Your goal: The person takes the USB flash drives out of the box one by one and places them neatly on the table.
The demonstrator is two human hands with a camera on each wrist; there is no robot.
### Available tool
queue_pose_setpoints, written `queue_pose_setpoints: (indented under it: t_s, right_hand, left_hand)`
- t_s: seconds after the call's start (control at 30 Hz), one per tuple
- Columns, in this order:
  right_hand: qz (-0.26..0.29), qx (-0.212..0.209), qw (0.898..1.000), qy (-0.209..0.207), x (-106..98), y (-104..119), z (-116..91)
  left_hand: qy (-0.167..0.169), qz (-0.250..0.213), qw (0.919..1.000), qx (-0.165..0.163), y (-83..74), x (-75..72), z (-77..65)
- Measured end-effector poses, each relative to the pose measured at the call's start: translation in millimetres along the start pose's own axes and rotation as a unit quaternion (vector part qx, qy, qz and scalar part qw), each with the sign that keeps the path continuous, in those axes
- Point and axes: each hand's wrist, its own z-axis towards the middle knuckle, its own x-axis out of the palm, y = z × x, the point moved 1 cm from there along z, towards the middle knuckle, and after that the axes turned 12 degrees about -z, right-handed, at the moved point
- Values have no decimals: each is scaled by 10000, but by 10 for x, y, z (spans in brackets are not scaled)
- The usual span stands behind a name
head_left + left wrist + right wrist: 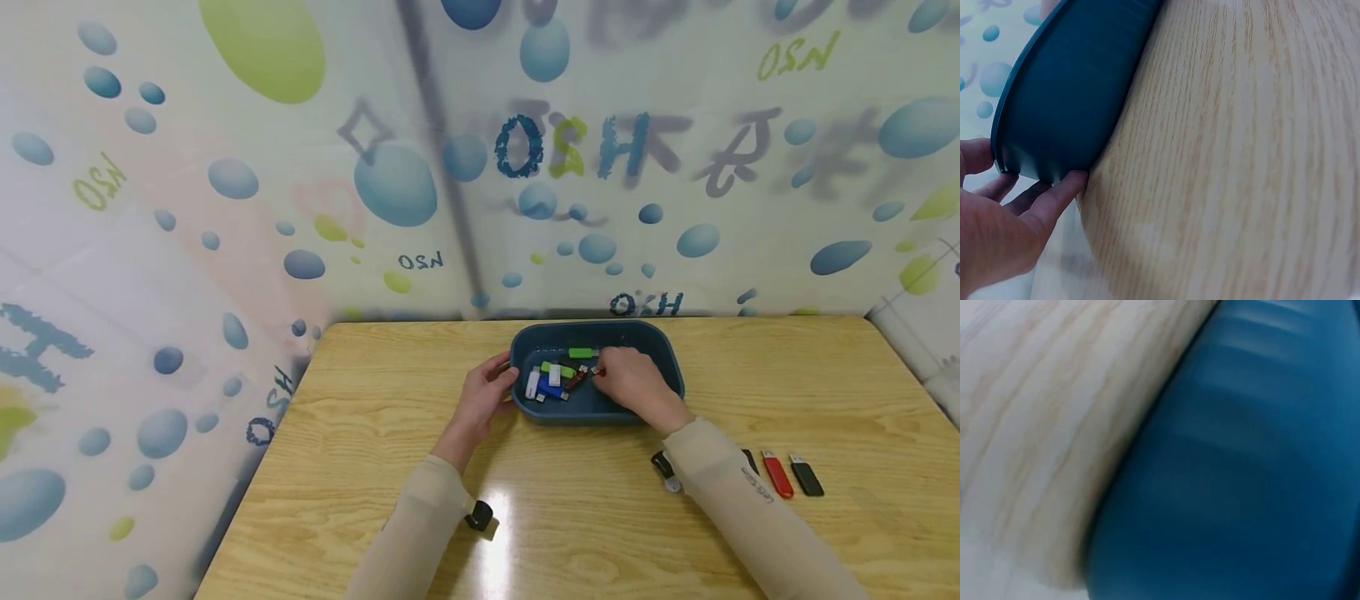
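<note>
A dark blue plastic bin (592, 419) stands near the table's far edge with several USB flash drives in it. My left hand (486, 390) holds the bin's left end; in the left wrist view its thumb is at the rim and its fingers (1054, 197) lie against the end wall. Inside the bin, my right hand (637, 379) pinches a red USB flash drive (597, 371), mostly hidden by the fingers. Left of it lie a green drive (580, 353), a white drive (532, 385) and a blue drive (551, 387). The right wrist view shows the bin's wall (1229, 475), blurred, without the hand.
On the table (360, 467) to the right lie a red flash drive (777, 475) and a black one (807, 476), with another black one (750, 461) partly behind the right sleeve. A small black block (480, 516) shows beside the left sleeve. A patterned backdrop (465, 275) rises behind the table.
</note>
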Motion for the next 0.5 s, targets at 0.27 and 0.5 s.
queue_pose_setpoints:
  t_s: [0.27, 0.5]
  right_hand:
    - [113, 189, 9997, -85, -118, -83, -66]
    - [197, 213, 9978, -599, -185, -131, -200]
  left_hand:
    - [-15, 16, 10000, 0, -24, 4, -13]
    - [-3, 56, 10000, -41, -24, 13, -19]
